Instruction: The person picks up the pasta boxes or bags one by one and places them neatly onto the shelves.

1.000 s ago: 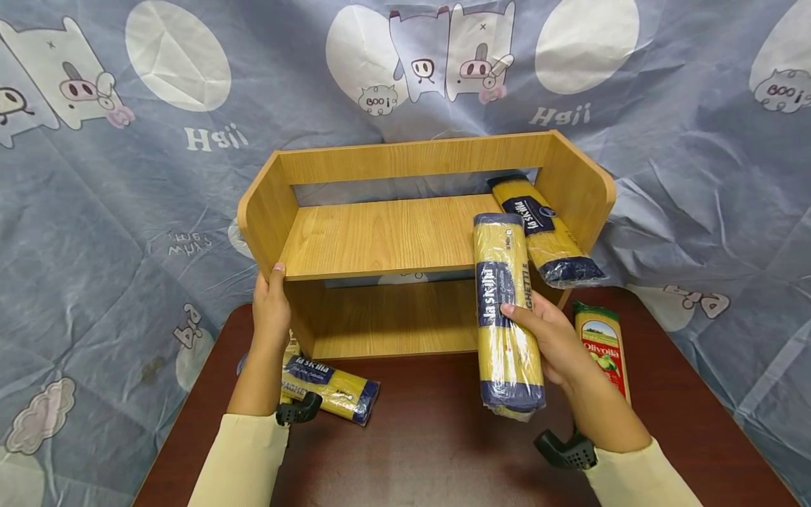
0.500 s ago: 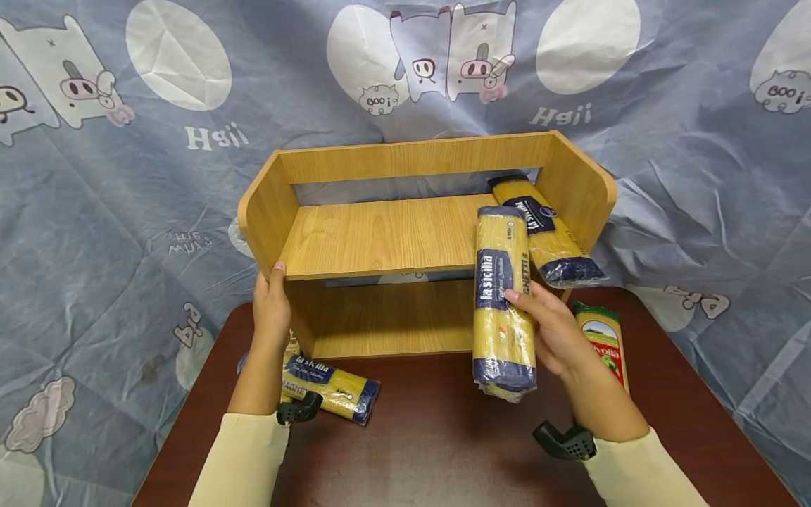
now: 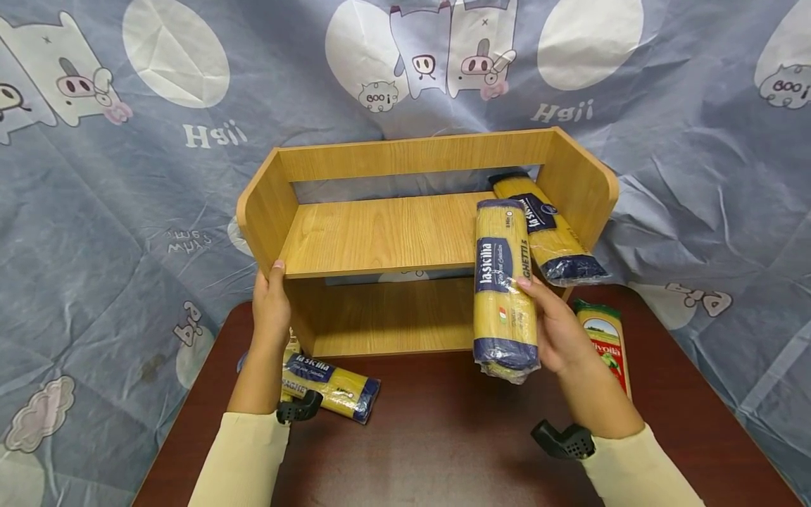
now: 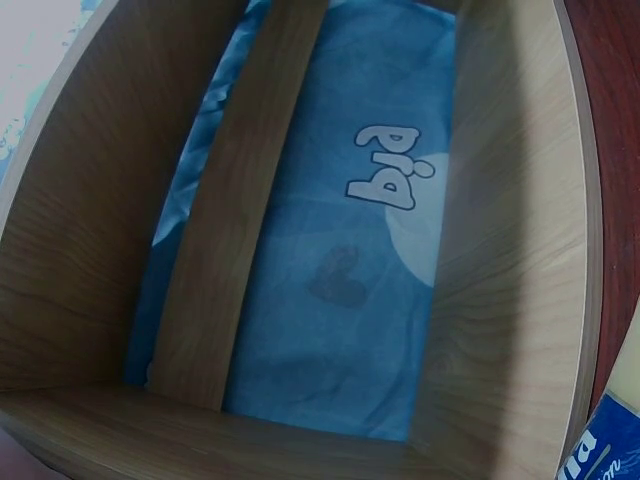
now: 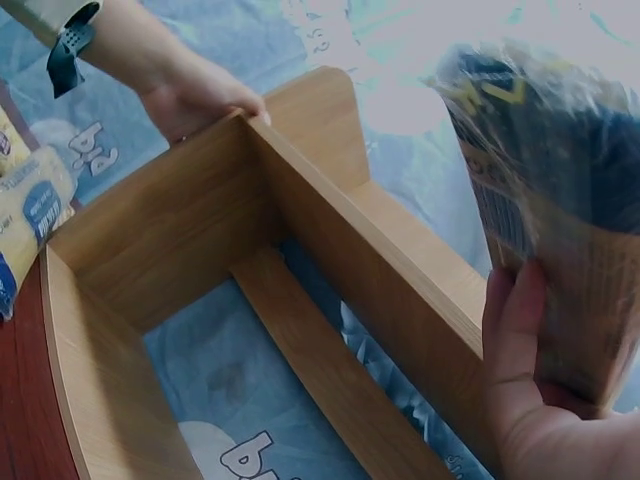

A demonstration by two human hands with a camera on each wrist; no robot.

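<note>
A two-tier wooden shelf (image 3: 374, 236) stands at the back of the table. At its left side my left hand (image 3: 271, 310) grips the panel's front edge, with the thumb at the end of the upper board. My right hand (image 3: 557, 331) holds a spaghetti pack (image 3: 497, 320), yellow with dark blue ends, nearly upright before the right half of the shelf. The thumb lies on the pack's right side; the fingers are behind it in the head view, and show against the pack (image 5: 580, 270) in the right wrist view. A second spaghetti pack (image 3: 557, 243) lies slanted on the upper board, its lower end overhanging the front.
On the dark red table (image 3: 418, 443), another spaghetti pack (image 3: 336, 387) lies at left beside my left forearm, partly over other packaging. A green-topped pack with a red label (image 3: 605, 345) lies at right, partly behind my right arm. A patterned cloth (image 3: 190, 176) hangs behind.
My right hand has raised the spaghetti pack toward the upper board, and its lower end has moved slightly left. My left hand stays on the shelf's side.
</note>
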